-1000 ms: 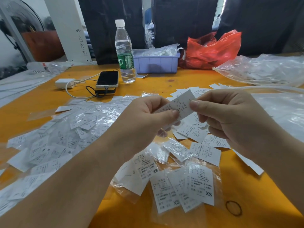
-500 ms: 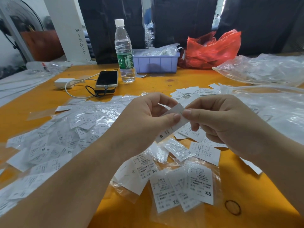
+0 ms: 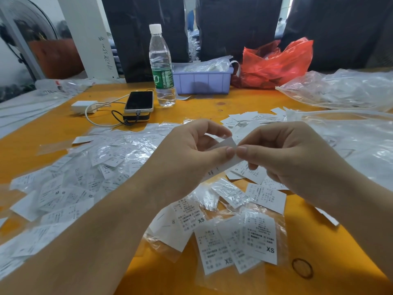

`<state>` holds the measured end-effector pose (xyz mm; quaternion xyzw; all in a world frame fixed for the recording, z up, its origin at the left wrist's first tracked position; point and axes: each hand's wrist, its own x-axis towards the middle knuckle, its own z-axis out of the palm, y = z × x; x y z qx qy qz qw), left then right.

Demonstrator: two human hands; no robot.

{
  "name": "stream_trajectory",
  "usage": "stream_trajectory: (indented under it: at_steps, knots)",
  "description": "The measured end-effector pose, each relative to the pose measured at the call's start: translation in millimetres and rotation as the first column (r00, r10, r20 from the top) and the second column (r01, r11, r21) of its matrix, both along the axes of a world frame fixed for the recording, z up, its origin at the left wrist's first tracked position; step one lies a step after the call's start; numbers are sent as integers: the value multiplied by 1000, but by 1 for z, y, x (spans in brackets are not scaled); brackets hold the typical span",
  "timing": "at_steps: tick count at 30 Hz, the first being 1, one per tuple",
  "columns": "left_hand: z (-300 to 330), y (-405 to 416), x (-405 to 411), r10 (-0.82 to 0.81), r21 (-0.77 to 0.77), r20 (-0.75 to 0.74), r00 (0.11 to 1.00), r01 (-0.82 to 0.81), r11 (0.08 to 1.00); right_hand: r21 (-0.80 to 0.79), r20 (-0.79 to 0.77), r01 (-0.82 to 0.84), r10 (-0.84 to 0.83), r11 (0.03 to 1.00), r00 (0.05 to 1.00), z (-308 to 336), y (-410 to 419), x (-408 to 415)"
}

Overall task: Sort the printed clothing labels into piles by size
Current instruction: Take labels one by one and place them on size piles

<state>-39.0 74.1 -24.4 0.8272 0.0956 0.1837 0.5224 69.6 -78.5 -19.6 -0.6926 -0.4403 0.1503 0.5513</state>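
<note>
From the head camera, you held one label above the orange bench, just beyond the XS pile. Your left hand pinched it, thumb and forefinger clamped on its edge; your right hand pinched the same label, its fingers clamped too, thumb tips nearly touching. Its size mark was turned too far away to read. As for progress, you looked early on: the XS pile held only a handful of labels, and a small group lay beyond it, while left of it the big unsorted heap, many still in clear sleeves, remained.
</note>
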Motion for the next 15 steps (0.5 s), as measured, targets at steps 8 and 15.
stream_trajectory:
  at_steps: [8,15]
  knots:
    - [12,22,-6,146,70,1,989,-145,987,3,-19,146,-146,989,989,4,-4,14]
    - [2,44,-7,486,639,-158,859,-286,714,-171,-128,76,-99,982,987,0,3,11]
